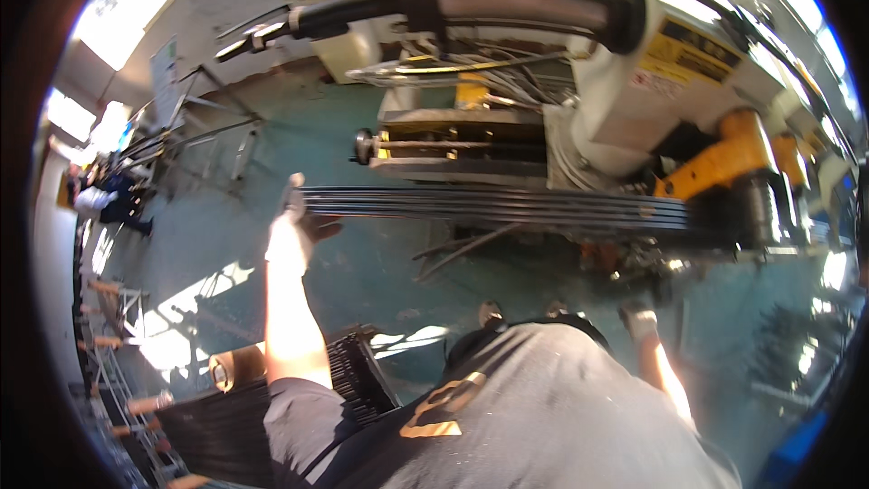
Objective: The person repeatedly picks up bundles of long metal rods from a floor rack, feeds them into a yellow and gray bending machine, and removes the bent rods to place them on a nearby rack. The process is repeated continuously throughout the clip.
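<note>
Touching dark bars (489, 206), left hand (294, 217) spreads; right hand (639, 320), grip unclear; yellow-black label (691, 51) on machine (620, 118).

Left of the left hand (297, 217), open floor (217, 222) leaves room to pass, as far as a metal frame (213, 131) at the far left. The rods (498, 206) bar the middle from left to right. Beyond them the machine (606, 100) blocks the far side, its handwheel (364, 147) jutting left. On their near side, thin legs (471, 252) stick out, with free floor between these and the left hand. An orange arm (729, 158) closes off the right end. Near left, a dark rack (358, 376) crowds the left forearm; bare floor flanks the right hand (639, 321).
</note>
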`<state>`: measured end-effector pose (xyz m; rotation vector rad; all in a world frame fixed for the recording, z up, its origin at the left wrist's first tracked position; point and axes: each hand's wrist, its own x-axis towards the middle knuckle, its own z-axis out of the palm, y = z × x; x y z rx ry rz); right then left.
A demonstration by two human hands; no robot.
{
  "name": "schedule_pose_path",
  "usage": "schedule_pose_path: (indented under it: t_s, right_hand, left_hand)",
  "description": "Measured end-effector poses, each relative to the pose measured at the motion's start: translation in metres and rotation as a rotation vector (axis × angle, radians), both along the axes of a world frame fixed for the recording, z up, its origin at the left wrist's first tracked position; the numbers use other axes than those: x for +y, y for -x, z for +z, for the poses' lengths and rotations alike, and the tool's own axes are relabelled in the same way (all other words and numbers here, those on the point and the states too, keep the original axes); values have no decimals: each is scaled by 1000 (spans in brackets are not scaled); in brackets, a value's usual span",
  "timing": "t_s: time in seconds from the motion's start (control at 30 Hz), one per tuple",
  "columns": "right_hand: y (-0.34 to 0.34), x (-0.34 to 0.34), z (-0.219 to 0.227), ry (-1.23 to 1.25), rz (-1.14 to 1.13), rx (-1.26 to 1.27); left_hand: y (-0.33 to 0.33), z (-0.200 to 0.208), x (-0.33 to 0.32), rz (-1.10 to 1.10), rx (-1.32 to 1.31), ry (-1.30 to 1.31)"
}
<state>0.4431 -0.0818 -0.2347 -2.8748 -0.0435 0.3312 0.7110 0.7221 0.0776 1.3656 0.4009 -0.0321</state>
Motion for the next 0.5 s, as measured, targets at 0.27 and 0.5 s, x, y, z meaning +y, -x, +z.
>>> schedule_pose_path:
  t_s: [0.27, 0.5]
  right_hand:
    - [-57, 58, 62, -551, -668, 103]
    - [-22, -19, 38, -424, -673, 311]
  left_hand:
    - [-19, 3, -43, 230, -77, 141]
    - [3, -60, -85, 608, -176, 377]
